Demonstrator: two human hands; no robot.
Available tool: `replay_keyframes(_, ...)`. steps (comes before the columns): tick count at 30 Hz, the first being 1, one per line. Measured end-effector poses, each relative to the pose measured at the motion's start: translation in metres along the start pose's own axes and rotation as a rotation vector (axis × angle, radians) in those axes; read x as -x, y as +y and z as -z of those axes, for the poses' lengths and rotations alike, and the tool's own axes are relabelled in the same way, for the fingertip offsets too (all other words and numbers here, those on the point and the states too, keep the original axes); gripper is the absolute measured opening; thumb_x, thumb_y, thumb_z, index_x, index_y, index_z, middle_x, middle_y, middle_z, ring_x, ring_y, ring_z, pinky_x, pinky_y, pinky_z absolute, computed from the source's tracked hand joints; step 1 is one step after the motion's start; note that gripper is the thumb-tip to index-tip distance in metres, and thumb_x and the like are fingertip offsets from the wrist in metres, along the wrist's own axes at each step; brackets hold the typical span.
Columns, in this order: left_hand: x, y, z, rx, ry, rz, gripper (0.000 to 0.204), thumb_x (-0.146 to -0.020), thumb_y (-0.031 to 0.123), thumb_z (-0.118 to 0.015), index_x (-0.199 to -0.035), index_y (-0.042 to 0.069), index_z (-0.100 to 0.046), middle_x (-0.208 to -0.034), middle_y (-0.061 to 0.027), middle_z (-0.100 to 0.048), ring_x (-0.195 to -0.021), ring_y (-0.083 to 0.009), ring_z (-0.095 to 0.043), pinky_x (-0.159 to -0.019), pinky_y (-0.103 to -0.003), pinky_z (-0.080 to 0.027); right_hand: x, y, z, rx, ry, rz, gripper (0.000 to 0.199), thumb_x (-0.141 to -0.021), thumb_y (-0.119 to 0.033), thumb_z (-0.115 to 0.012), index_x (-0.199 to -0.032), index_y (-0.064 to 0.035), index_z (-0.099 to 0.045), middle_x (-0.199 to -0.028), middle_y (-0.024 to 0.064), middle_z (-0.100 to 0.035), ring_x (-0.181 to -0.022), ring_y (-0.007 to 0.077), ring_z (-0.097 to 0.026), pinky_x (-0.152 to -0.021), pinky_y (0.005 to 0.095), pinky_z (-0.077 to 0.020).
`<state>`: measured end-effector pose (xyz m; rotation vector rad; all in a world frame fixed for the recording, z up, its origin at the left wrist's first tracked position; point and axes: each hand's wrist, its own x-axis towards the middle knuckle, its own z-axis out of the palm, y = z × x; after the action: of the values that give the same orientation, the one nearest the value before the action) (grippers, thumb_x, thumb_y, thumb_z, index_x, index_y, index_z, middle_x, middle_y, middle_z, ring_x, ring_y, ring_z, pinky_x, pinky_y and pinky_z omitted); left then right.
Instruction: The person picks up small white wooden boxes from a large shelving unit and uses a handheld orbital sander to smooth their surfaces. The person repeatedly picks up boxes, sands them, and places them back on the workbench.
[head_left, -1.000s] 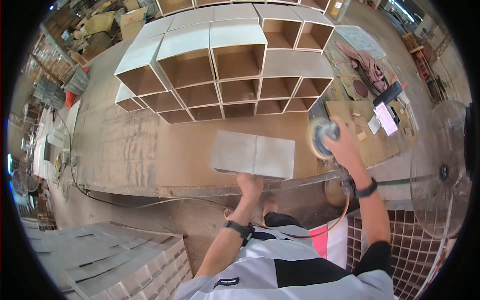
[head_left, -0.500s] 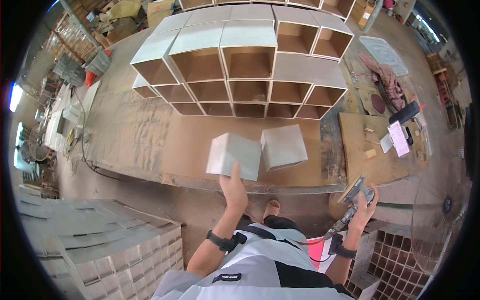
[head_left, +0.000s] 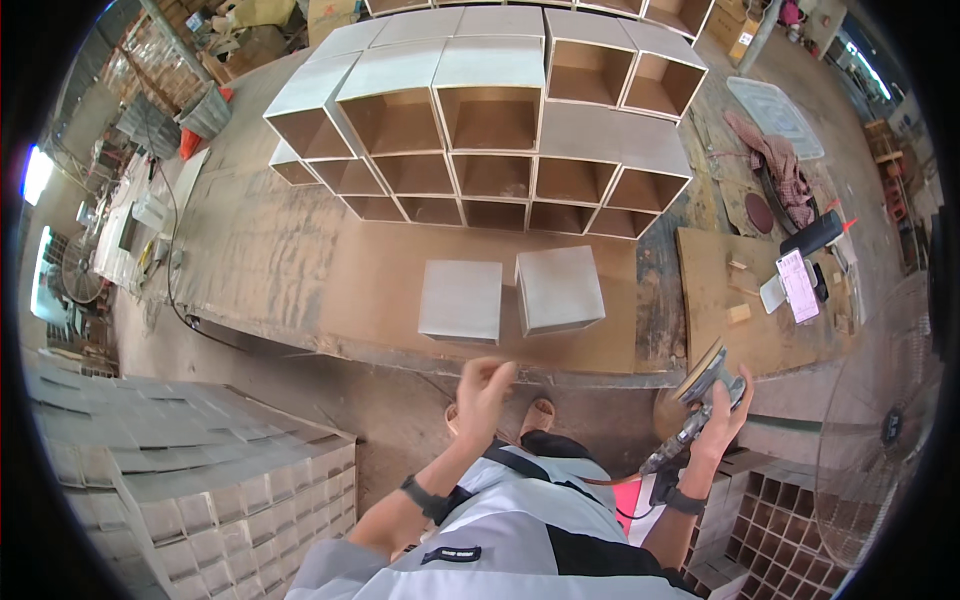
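Observation:
My right hand (head_left: pixel 722 415) grips a hand-held orbital sander (head_left: pixel 706 372) at the table's front edge. The sander is tilted with its flat pad up and to the left, touching no box, and a hose runs from it toward my body. In front of my body, just short of the table edge, my left hand (head_left: pixel 485 395) has its fingers curled together with nothing visible in them. Beyond it a whitish box (head_left: pixel 460 300) rests on the brown board (head_left: pixel 375 280). A second whitish box (head_left: pixel 560 288) stands slightly turned beside it, with a narrow gap between them.
Stacked open-fronted boxes (head_left: pixel 490 130) with brown insides fill the back of the table. On the right lie a wooden board (head_left: pixel 715 270), a phone on a stand (head_left: pixel 798 285) and a checked cloth (head_left: pixel 780 170). Box stacks (head_left: pixel 240 490) flank me, and a fan (head_left: pixel 875 430) stands right.
My left hand has let go of the left box and drawn back toward me, its fingers now curled. That box now sits squarely on the board. The sander has barely moved.

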<state>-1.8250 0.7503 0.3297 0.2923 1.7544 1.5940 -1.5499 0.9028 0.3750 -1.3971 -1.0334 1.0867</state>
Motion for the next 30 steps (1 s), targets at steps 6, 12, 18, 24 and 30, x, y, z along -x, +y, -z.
replay_keyframes(6,-0.054,-0.007,-0.092,0.163,-0.215,0.055,0.047,-0.094,0.033,-0.063,-0.118,-0.007,-0.061,-0.11,-0.0131,-0.066,-0.094,-0.0172,-0.061,-0.085,-0.03,-0.048,0.002,-0.012,0.005,0.006,-0.011,-0.016,0.048,-0.087,-0.013,-0.061,-0.133,-0.009,-0.05,-0.111,0.011,-0.055,-0.086,0.0194,-0.057,-0.061,0.0299,-0.0486)
replay_keyframes(12,-0.047,-0.001,-0.122,-0.201,-0.123,-0.076,0.044,-0.094,0.036,-0.057,-0.085,-0.005,-0.07,-0.081,-0.0207,-0.069,-0.076,-0.0356,-0.066,-0.073,-0.04,-0.05,-0.002,-0.008,0.023,0.023,0.018,0.035,0.051,-0.086,-0.014,-0.061,-0.136,-0.0088,-0.049,-0.119,0.0127,-0.05,-0.091,0.0215,-0.057,-0.062,0.0309,-0.0495)
replay_keyframes(18,-0.059,-0.084,-0.106,-0.945,-0.248,-0.78,0.031,-0.091,0.016,-0.052,-0.111,-0.005,-0.061,-0.102,-0.0253,-0.065,-0.096,-0.046,-0.061,-0.08,-0.05,-0.05,-0.003,-0.01,0.021,0.018,0.084,0.091,0.046,-0.088,-0.016,-0.062,-0.132,-0.0115,-0.051,-0.108,0.0092,-0.056,-0.08,0.0181,-0.057,-0.058,0.0295,-0.0464)
replay_keyframes(24,-0.061,-0.058,-0.092,-0.813,-0.191,-0.568,0.025,-0.086,0.008,-0.054,-0.107,-0.003,-0.062,-0.099,-0.0225,-0.065,-0.091,-0.0394,-0.063,-0.077,-0.049,-0.051,-0.002,-0.011,0.018,0.035,0.002,0.065,0.053,-0.086,-0.014,-0.063,-0.136,-0.0065,-0.048,-0.121,0.0117,-0.05,-0.088,0.0197,-0.057,-0.063,0.03,-0.0492)
replay_keyframes(30,-0.015,-0.018,-0.037,-0.78,-0.128,-0.57,0.043,-0.081,0.027,-0.075,-0.108,-0.002,-0.058,-0.101,-0.0228,-0.061,-0.097,-0.0427,-0.056,-0.085,-0.049,-0.047,-0.002,-0.041,-0.004,0.134,-0.063,0.089,0.055,-0.085,-0.011,-0.063,-0.138,-0.0057,-0.047,-0.121,0.0115,-0.052,-0.089,0.0185,-0.057,-0.064,0.029,-0.0494)
